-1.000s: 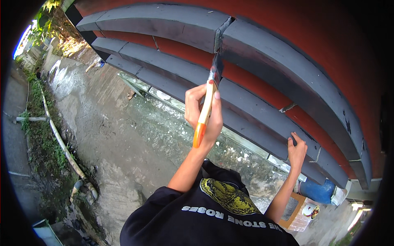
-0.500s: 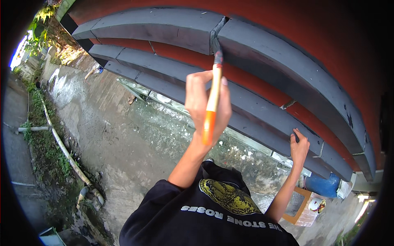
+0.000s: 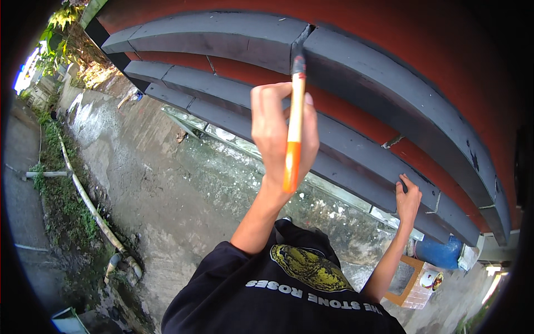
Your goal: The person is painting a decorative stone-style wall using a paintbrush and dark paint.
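Observation:
My left hand (image 3: 272, 125) is closed round a paintbrush (image 3: 295, 125) with a pale wooden handle and an orange end. Its dark, paint-covered bristles press into the joint (image 3: 301, 43) between two sections of the upper grey ledge (image 3: 222, 36). Grey coating shows along that joint, with a dark gap at its top. Farther right and lower, my right hand (image 3: 409, 199) grips the edge of the middle grey ledge (image 3: 356, 142), fingers bent over it. The thumb is hard to make out.
A red wall (image 3: 389, 33) rises behind the stacked ledges. Below lies stained concrete floor (image 3: 183, 183). A long pipe (image 3: 94, 209) runs along a weedy strip at left. At lower right are a blue drum (image 3: 439, 251) and a box (image 3: 409, 281) with a can.
My left hand has pushed the brush slightly upward along the joint, and the handle has shifted a little right. My right hand stays on the middle ledge.

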A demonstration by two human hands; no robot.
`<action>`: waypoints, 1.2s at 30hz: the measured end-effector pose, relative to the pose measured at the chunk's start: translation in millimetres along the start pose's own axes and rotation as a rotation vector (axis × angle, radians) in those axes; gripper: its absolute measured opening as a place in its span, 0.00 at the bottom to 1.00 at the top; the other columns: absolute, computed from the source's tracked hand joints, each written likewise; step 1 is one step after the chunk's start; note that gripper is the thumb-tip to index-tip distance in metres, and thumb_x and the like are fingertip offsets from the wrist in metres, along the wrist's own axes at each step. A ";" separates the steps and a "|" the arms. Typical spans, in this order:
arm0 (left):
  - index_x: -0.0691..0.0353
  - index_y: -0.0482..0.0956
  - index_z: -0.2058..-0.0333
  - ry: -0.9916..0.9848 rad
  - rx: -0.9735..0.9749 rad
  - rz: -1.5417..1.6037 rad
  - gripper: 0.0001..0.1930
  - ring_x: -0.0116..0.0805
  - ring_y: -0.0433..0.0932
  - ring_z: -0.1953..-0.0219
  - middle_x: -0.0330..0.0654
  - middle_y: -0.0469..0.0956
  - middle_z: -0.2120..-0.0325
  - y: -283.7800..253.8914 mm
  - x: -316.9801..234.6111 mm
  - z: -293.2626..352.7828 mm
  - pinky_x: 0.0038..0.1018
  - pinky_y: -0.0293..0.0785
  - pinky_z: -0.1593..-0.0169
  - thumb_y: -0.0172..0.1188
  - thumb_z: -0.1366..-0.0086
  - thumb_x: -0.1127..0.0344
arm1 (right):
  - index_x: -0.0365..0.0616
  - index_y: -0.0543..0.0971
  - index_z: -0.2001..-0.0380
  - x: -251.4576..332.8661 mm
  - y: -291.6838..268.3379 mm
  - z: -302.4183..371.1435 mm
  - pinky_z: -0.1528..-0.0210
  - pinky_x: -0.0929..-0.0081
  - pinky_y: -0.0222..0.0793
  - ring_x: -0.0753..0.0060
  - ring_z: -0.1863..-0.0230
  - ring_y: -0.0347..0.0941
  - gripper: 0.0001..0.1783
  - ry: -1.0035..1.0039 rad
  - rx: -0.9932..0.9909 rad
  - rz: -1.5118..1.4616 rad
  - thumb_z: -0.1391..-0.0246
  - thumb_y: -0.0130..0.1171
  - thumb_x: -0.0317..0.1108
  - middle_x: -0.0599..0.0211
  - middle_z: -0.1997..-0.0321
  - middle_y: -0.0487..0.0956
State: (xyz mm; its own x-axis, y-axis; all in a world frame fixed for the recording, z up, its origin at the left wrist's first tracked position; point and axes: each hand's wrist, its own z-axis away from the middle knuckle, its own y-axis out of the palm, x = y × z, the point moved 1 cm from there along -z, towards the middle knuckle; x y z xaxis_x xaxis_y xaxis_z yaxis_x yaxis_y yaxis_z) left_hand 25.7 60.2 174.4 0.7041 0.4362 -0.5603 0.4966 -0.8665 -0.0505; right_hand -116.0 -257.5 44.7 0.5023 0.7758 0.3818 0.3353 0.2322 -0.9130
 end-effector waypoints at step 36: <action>0.69 0.75 0.64 -0.071 0.019 0.178 0.08 0.42 0.77 0.70 0.50 0.76 0.68 -15.5 -4.0 -1.2 0.31 0.74 0.69 0.63 0.43 0.79 | 0.46 0.82 0.49 -2.9 2.7 -0.7 0.28 0.61 0.53 0.54 0.39 0.72 0.17 0.022 -0.022 -0.013 0.41 0.58 0.34 0.62 0.41 0.79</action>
State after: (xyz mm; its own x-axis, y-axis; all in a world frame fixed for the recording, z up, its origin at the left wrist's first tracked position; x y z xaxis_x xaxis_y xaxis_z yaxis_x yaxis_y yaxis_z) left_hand 15.8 72.2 178.5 0.7421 0.2578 -0.6188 0.3570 -0.9333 0.0393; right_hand -116.0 -259.5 41.3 0.5148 0.7599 0.3969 0.3591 0.2293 -0.9047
